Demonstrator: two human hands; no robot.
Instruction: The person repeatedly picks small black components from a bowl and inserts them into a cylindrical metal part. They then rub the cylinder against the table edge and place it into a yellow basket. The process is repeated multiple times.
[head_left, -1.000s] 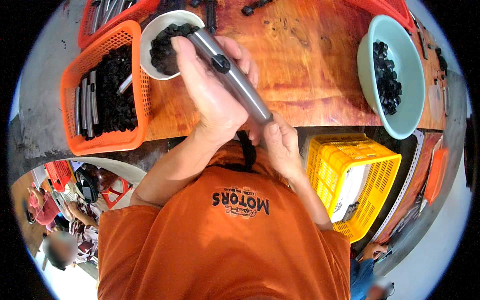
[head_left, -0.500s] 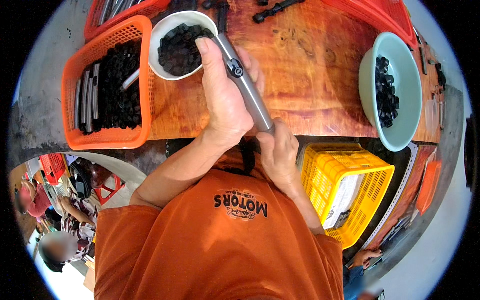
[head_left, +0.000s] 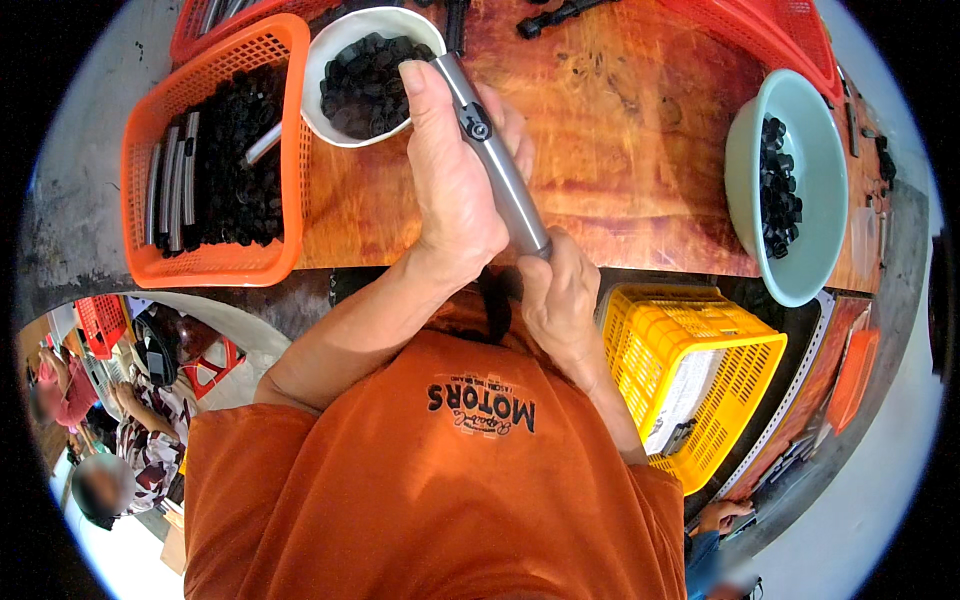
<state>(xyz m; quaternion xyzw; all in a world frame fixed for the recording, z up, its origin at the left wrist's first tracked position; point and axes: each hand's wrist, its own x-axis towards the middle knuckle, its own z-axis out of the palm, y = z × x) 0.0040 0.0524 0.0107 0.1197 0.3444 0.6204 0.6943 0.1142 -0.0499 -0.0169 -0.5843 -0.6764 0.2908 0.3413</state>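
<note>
A smooth grey metal tube (head_left: 511, 192) lies slantwise in front of me, with a small black round fitting (head_left: 478, 128) on its side. My left hand (head_left: 450, 185) is wrapped round its upper part, the thumb stretched along it and the fingers behind. At the tube's near end my right hand (head_left: 560, 300) has its fingers closed; whether it also grips a small part there is hidden. Just beyond my left thumb stands a white bowl (head_left: 318, 118) of small black pieces (head_left: 365, 85).
On the left, an orange basket (head_left: 290, 200) holds black parts and several metal tubes (head_left: 172, 190). A pale green basin (head_left: 822, 190) with black pieces stands on the right of the wooden table (head_left: 630, 180). Below its edge sits a yellow crate (head_left: 715, 400). Other people (head_left: 150, 440) are nearby.
Both hands and the tube stay in nearly the same place, with only a slight shift. The view has moved a little; the grip looks unchanged.
</note>
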